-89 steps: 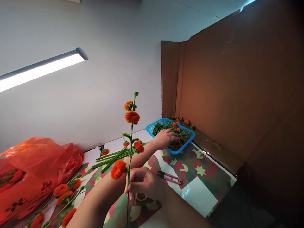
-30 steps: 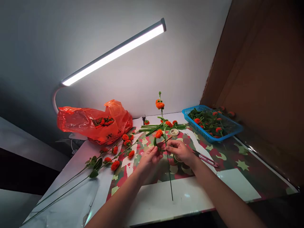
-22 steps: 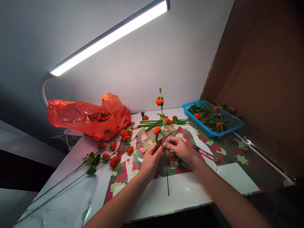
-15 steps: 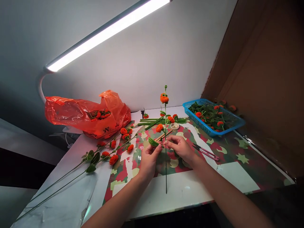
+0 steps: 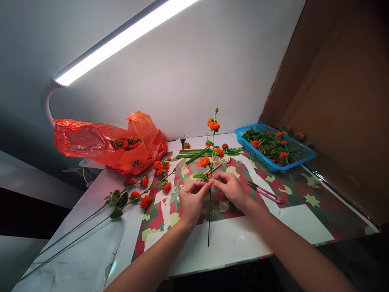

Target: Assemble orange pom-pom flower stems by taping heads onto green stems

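Observation:
An upright artificial flower stem (image 5: 209,219) with small orange pumpkin-like heads (image 5: 214,126) stands between my two hands. My right hand (image 5: 230,188) is closed, pinching the stem below its lowest orange head. A green fuzzy leaf (image 5: 200,177) points left from my left hand (image 5: 193,198), whose thumb and finger are closed on the leaf's base against the stem. The fingertips of both hands nearly meet there and hide the joint. To the right of my right hand lie pink-handled thread snips (image 5: 269,194).
Two finished flower stems (image 5: 82,229) lie at left, before an orange plastic bag (image 5: 100,140). Green sticks (image 5: 194,153) and a tape roll (image 5: 224,159) lie behind my hands. A blue basket (image 5: 291,164) of leaves and orange heads stands back right. A lit lamp (image 5: 127,40) hangs above.
My left hand has brought the leaf's base in to the stem, and the leaf now lies closer to it. The stem has tilted slightly, its top to the right. The view has shifted a little.

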Action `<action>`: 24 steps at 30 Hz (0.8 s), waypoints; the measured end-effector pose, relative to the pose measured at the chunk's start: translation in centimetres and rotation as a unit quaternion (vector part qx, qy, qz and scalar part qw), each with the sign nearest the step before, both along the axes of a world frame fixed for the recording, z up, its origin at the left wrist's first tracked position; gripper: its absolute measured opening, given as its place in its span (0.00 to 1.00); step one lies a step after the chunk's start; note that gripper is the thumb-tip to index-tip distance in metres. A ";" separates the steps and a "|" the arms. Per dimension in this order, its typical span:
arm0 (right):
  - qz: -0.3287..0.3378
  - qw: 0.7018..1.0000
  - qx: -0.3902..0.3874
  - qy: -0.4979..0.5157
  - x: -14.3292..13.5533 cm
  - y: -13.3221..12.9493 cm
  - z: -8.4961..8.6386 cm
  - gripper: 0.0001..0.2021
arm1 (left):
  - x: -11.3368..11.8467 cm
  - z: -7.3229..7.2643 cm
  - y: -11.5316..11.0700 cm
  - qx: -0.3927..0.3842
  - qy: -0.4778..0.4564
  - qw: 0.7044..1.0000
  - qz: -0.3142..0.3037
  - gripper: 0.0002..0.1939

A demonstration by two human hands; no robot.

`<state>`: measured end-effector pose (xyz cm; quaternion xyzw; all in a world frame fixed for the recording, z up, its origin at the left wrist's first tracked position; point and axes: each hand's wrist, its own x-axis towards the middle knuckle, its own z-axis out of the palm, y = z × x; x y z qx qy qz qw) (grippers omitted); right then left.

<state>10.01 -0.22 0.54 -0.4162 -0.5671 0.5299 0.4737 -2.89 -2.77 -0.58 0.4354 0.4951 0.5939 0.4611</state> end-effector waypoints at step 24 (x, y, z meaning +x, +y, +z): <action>-0.058 0.995 0.051 -0.064 -0.5 0.0 -0.7 0.11 | -0.3 0.7 -0.1 0.020 0.082 0.995 0.045 0.08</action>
